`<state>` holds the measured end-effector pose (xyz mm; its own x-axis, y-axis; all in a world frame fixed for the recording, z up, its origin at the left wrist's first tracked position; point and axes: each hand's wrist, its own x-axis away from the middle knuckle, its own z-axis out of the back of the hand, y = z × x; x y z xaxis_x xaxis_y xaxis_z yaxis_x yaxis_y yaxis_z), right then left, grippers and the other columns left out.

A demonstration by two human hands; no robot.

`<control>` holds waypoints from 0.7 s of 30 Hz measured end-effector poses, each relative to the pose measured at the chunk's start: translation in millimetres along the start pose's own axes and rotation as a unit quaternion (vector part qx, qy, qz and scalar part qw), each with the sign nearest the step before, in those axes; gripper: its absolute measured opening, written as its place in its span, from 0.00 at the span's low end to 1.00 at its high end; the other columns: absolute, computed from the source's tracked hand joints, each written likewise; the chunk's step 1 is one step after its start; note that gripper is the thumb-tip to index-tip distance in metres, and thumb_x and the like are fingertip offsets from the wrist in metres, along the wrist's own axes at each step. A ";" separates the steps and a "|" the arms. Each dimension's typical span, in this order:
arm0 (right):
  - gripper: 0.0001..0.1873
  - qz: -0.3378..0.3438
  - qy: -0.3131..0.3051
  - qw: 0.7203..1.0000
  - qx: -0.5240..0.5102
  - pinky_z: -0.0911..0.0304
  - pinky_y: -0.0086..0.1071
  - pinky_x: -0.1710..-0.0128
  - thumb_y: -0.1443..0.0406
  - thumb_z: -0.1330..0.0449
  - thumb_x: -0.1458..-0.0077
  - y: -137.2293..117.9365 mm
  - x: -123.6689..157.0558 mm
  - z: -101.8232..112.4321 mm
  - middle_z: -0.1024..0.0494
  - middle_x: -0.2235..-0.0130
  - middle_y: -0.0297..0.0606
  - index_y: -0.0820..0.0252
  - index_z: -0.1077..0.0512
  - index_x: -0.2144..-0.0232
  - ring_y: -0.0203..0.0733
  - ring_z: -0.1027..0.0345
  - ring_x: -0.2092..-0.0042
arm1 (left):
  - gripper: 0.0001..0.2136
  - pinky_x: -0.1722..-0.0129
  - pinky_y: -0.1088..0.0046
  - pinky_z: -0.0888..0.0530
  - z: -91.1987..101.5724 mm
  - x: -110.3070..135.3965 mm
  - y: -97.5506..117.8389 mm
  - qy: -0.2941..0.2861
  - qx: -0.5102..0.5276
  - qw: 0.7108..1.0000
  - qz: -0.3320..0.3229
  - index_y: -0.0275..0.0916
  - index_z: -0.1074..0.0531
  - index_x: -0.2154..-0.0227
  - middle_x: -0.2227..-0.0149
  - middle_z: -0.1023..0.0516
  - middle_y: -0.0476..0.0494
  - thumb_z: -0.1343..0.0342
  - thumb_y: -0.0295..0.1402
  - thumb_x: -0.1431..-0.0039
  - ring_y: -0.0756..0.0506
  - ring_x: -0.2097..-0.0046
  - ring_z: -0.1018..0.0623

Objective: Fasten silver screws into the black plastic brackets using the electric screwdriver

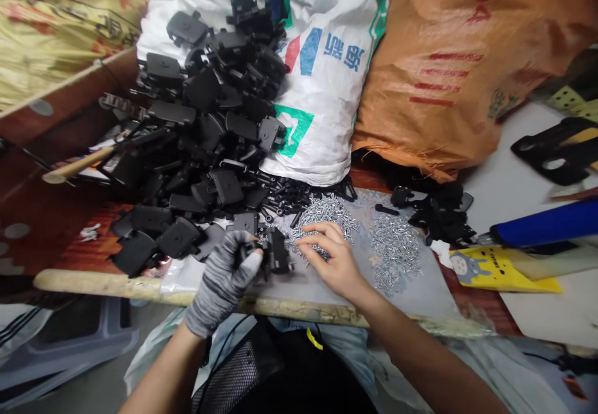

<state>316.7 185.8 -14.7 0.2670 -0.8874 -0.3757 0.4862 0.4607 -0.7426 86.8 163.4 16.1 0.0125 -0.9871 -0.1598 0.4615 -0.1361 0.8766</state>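
My left hand [223, 277], in a grey knitted fingerless glove, grips a black plastic part [278, 252] over a grey work board [411, 305]. My right hand [329, 258] rests its fingertips in a pile of small silver screws [322, 227], pinching at them, though I cannot tell if it holds one. A second pile of silver screws [396, 252] lies to the right. A large heap of black plastic parts [200, 127] fills the area to the left and behind my hands.
A wooden rod [116, 286] runs along the near edge. Woven sacks [327, 59] [448, 71] stand behind. To the right are more black parts [441, 215], a blue-handled tool [544, 222] and a yellow card [504, 271]. A wooden-handled tool [77, 165] lies in the heap.
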 end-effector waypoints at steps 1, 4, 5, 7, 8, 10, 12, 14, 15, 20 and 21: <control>0.07 0.003 0.002 0.998 0.056 0.41 0.51 0.45 0.63 0.39 0.37 4.4 -1.8 -4.6 0.23 0.52 0.41 0.52 0.20 0.64 0.51 0.35 0.46 | 0.06 0.57 0.67 0.25 7.4 -3.9 -0.1 0.031 -0.037 0.998 -0.028 0.41 0.29 0.63 0.64 0.24 0.48 0.44 0.36 0.41 0.46 0.63 0.23; 0.05 0.031 -0.051 0.981 0.183 0.43 0.49 0.51 0.67 0.37 0.41 13.7 -2.1 -25.0 0.23 0.53 0.43 0.57 0.21 0.69 0.53 0.38 0.48 | 0.07 0.58 0.69 0.26 22.8 -9.8 3.8 0.055 -0.122 0.986 -0.104 0.41 0.28 0.63 0.65 0.23 0.49 0.40 0.35 0.43 0.46 0.63 0.23; 0.04 0.046 -0.062 0.976 0.204 0.43 0.48 0.52 0.69 0.37 0.42 15.2 -1.6 -31.7 0.23 0.52 0.44 0.58 0.22 0.68 0.53 0.38 0.48 | 0.09 0.58 0.69 0.25 24.7 -10.0 6.1 0.049 -0.137 0.982 -0.121 0.41 0.28 0.61 0.64 0.22 0.49 0.38 0.35 0.44 0.46 0.63 0.22; 0.04 0.075 -0.065 0.970 0.222 0.44 0.47 0.52 0.72 0.38 0.44 16.5 -1.7 -40.9 0.22 0.53 0.45 0.61 0.23 0.66 0.52 0.38 0.49 | 0.13 0.58 0.70 0.24 24.6 -9.4 11.1 0.029 -0.158 0.975 -0.154 0.41 0.28 0.58 0.63 0.21 0.49 0.35 0.35 0.46 0.46 0.62 0.21; 0.05 0.084 -0.065 0.969 0.225 0.43 0.46 0.52 0.73 0.38 0.45 16.2 -3.0 -42.3 0.22 0.53 0.45 0.62 0.24 0.66 0.52 0.38 0.49 | 0.14 0.58 0.70 0.23 23.2 -9.0 13.6 0.009 -0.167 0.971 -0.170 0.41 0.28 0.58 0.62 0.21 0.48 0.34 0.34 0.47 0.46 0.61 0.20; 0.05 0.083 -0.045 0.974 0.208 0.43 0.45 0.52 0.73 0.38 0.45 13.5 -8.3 -38.1 0.22 0.55 0.44 0.61 0.25 0.66 0.51 0.38 0.50 | 0.13 0.57 0.70 0.23 20.3 -8.9 18.6 -0.038 -0.187 0.960 -0.204 0.41 0.27 0.58 0.62 0.21 0.48 0.36 0.30 0.46 0.46 0.61 0.20; 0.03 0.086 0.001 0.983 0.163 0.42 0.45 0.52 0.70 0.40 0.43 7.7 -16.0 -26.2 0.23 0.56 0.41 0.59 0.26 0.67 0.50 0.38 0.51 | 0.12 0.57 0.70 0.22 19.2 -9.6 23.2 -0.071 -0.201 0.951 -0.225 0.40 0.26 0.59 0.61 0.20 0.47 0.37 0.26 0.46 0.46 0.60 0.20; 0.04 0.122 0.039 0.986 0.110 0.40 0.45 0.50 0.69 0.41 0.42 -0.8 -23.9 -10.5 0.24 0.58 0.39 0.57 0.27 0.68 0.49 0.38 0.51 | 0.13 0.55 0.69 0.21 20.5 -10.8 27.3 -0.068 -0.206 0.948 -0.232 0.40 0.26 0.58 0.59 0.20 0.45 0.37 0.26 0.47 0.45 0.58 0.19; 0.04 0.147 0.050 0.984 0.092 0.40 0.45 0.50 0.69 0.41 0.42 -5.6 -27.2 -2.7 0.24 0.58 0.39 0.56 0.27 0.68 0.48 0.37 0.51 | 0.13 0.55 0.69 0.21 21.5 -11.4 29.1 -0.060 -0.205 0.949 -0.232 0.40 0.26 0.57 0.58 0.21 0.45 0.36 0.27 0.46 0.45 0.57 0.19; 0.04 0.187 0.095 0.975 0.076 0.38 0.45 0.51 0.70 0.39 0.43 -28.4 -33.8 21.3 0.25 0.59 0.39 0.56 0.27 0.68 0.48 0.37 0.52 | 0.14 0.53 0.66 0.21 20.3 -14.8 34.7 -0.078 -0.212 0.943 -0.243 0.40 0.25 0.55 0.57 0.20 0.44 0.38 0.27 0.45 0.43 0.56 0.19; 0.04 0.197 0.086 0.974 0.076 0.37 0.46 0.51 0.70 0.39 0.43 -32.3 -33.6 22.5 0.24 0.59 0.39 0.56 0.27 0.68 0.48 0.37 0.52 | 0.14 0.53 0.66 0.21 18.1 -15.3 34.9 -0.088 -0.213 0.941 -0.249 0.40 0.25 0.55 0.57 0.20 0.43 0.38 0.26 0.45 0.43 0.55 0.19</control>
<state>310.7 201.0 34.4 0.3197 -0.6250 -0.7121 0.4951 0.7510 -0.4369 86.7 172.2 57.4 -0.4295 -0.8136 -0.3920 0.6852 -0.5763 0.4453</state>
